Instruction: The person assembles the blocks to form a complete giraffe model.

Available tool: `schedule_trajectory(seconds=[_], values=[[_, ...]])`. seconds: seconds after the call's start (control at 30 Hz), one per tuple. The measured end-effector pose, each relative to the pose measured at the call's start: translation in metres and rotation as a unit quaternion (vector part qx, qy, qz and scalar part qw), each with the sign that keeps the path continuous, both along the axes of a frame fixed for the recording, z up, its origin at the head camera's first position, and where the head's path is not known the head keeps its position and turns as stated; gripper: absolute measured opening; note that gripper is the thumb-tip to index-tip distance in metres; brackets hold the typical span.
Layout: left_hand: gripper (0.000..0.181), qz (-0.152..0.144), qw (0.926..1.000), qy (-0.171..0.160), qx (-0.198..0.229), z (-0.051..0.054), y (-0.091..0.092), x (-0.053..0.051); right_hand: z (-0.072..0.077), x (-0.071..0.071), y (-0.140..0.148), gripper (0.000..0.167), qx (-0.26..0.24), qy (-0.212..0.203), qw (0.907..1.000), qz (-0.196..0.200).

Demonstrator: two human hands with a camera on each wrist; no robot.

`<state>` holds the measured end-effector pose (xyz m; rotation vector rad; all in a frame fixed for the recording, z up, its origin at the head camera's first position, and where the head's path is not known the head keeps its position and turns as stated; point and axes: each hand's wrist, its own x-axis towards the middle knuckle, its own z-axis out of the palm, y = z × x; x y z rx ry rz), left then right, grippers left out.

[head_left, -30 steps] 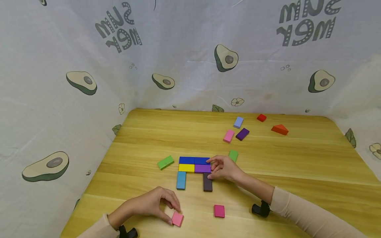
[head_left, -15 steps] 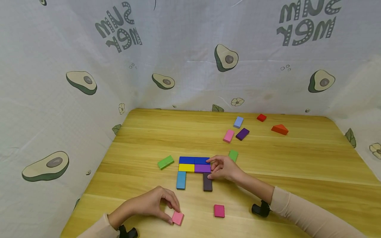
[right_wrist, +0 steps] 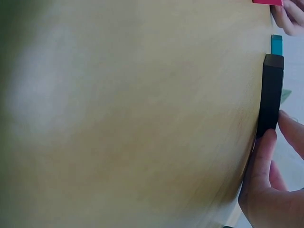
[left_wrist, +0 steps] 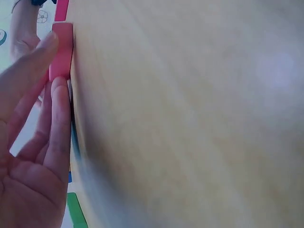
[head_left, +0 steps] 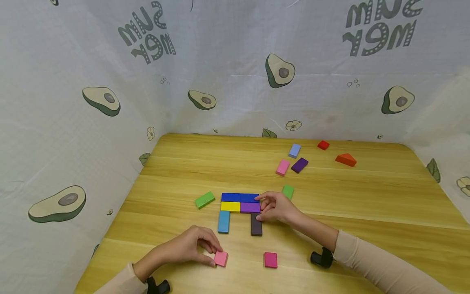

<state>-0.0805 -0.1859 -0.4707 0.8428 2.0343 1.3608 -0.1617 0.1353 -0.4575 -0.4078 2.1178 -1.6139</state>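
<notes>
In the head view my left hand (head_left: 192, 247) pinches a pink square block (head_left: 221, 258) near the front of the table, thumb on one edge and fingers on another. The left wrist view shows the pink block (left_wrist: 61, 52) between thumb and fingertips. My right hand (head_left: 277, 207) rests at the right side of a flat arrangement. Its index finger touches a dark blue block (head_left: 249, 198), its thumb the black block (head_left: 256, 226). A purple block (head_left: 250, 208), a yellow block (head_left: 230, 207), another dark blue block (head_left: 230, 197) and a light blue block (head_left: 224, 222) complete the group.
A magenta square (head_left: 271, 260) lies right of the pink block. Green blocks (head_left: 205, 200) flank the arrangement, one partly behind my right hand. Farther back lie pink (head_left: 282, 167), dark purple (head_left: 300, 165) and pale blue blocks (head_left: 294, 150), a red block (head_left: 323, 145) and a red-orange triangle (head_left: 346, 159).
My left hand has moved slightly away from me and right, with the pink square shifting along and turning a little. My right hand has stayed in place on the arrangement.
</notes>
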Motion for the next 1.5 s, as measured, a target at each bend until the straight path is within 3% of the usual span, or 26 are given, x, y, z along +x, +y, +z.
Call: schedule_trajectory(seconds=[0.33, 0.63, 0.97, 1.5], values=[[0.026, 0.099, 0.9942, -0.040, 0.012, -0.001, 0.002, 0.001, -0.002, -0.002, 0.002, 0.057, 0.005, -0.006, 1.0000, 0.000], [0.027, 0.158, 0.9865, -0.040, 0.009, 0.003, 0.007, 0.002, -0.002, -0.001, 0.001, 0.057, 0.000, -0.006, 1.0000, 0.000], [0.027, 0.185, 0.9823, -0.027, 0.015, 0.002, 0.010, 0.001, -0.003, -0.002, 0.002, 0.057, 0.003, -0.007, 1.0000, -0.002], [0.026, 0.188, 0.9816, -0.027, 0.019, 0.002, 0.011, 0.001, -0.003, -0.002, 0.001, 0.057, 0.005, -0.008, 0.9999, -0.004]])
